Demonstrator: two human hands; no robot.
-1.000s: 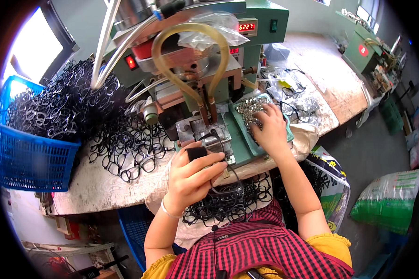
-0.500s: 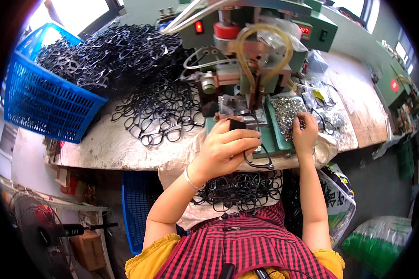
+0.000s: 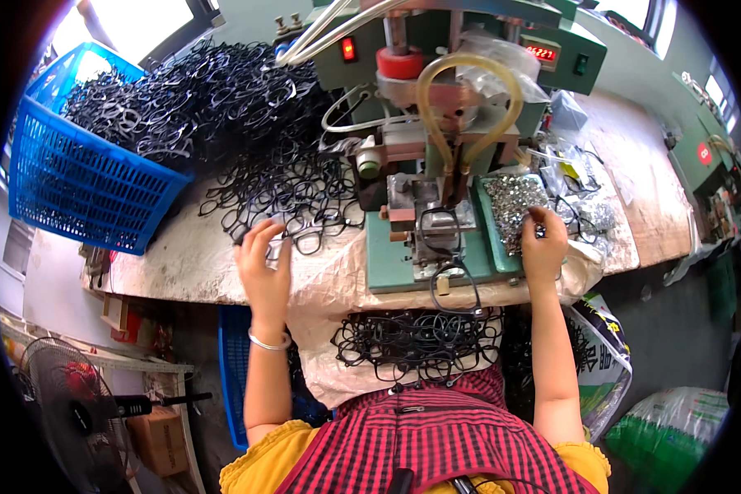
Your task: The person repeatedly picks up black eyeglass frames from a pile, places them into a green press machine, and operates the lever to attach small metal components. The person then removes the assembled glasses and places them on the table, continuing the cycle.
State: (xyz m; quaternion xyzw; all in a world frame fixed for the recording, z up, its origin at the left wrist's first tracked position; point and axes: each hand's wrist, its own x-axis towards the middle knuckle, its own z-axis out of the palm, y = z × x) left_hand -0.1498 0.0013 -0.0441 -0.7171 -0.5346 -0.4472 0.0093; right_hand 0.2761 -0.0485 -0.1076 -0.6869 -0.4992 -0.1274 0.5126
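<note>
My left hand (image 3: 263, 267) hovers at the near edge of a loose pile of dark eyeglass frames (image 3: 284, 193), its thumb and fingers apart. My right hand (image 3: 545, 251) is at the right side of a green tray (image 3: 494, 239) of small shiny metal parts (image 3: 512, 202). Its fingers are curled together at the tips; whatever they hold is too small to make out. Between the hands, a black eyeglass frame (image 3: 475, 290) sits at the fixture of a green press machine (image 3: 391, 263), one rim under the head and the other hanging over the near edge.
A blue basket (image 3: 90, 177) lies tipped at the left beside a tall heap of frames (image 3: 214, 99). More frames (image 3: 412, 342) lie on the cloth over my lap. Plastic bags (image 3: 580, 177) sit right of the tray. A fan (image 3: 74, 403) stands at lower left.
My left hand has left the frame at the press and moved left to the loose pile. The frame stays in the fixture. My right hand stays by the metal parts.
</note>
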